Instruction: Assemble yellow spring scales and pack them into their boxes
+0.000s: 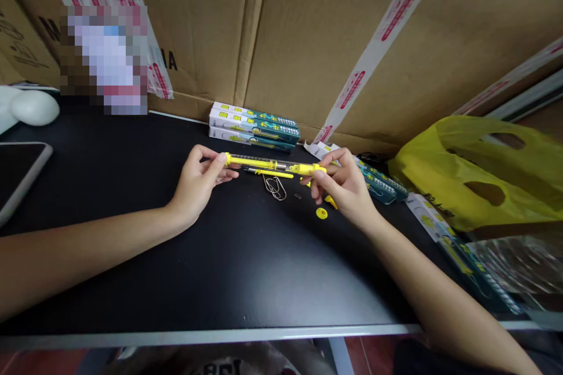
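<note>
Between my hands lies a clear tubular spring scale (259, 162) with yellow inner parts, held level above the black table. My left hand (200, 179) pinches its yellow left end. The fingers of my right hand (341, 179) close on the yellow piece at its right end. Just beyond and below the tube are a yellow rod (275, 174) and several bent metal hooks (275, 188). A small loose spring (298, 195) rests to their right. Near my right hand lies a yellow ring cap (321, 212), with another small yellow piece (331, 202) partly behind the fingers.
Stacked printed boxes (253, 128) stand against the cardboard wall (308, 41). More boxes (382, 181) lie to the right, beside a yellow plastic bag (479, 170) and clear plastic wrapping (519, 263). A tablet-like device (20, 176) and a white rounded object (35, 107) sit at left.
</note>
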### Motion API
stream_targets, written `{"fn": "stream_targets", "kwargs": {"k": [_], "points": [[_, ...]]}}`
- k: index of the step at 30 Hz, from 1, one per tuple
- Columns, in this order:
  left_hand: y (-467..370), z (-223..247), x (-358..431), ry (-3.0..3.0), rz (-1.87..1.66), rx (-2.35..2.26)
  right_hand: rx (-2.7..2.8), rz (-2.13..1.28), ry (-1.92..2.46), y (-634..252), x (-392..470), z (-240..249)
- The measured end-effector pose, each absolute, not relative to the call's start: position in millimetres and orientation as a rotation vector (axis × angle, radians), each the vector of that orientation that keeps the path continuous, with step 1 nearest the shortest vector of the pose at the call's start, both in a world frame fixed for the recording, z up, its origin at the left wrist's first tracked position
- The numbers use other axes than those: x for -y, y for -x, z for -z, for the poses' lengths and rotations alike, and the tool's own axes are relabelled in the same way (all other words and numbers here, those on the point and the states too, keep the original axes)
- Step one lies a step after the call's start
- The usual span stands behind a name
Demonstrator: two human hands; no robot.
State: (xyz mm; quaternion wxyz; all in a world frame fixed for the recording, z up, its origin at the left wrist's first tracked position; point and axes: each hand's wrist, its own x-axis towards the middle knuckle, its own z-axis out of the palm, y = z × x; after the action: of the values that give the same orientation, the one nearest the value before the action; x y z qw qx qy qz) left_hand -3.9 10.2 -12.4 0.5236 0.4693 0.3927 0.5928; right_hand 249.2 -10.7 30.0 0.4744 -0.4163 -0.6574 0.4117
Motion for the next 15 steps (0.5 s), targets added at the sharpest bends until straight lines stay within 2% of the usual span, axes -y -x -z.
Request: {"fn": "stream_targets", "kwargs": {"k": [15], "points": [[3.0,8.5,-8.0,-1.097,-1.427,-0.973,1.610,-0.957,0.998,-250.4,6.5,-26.6]]}}
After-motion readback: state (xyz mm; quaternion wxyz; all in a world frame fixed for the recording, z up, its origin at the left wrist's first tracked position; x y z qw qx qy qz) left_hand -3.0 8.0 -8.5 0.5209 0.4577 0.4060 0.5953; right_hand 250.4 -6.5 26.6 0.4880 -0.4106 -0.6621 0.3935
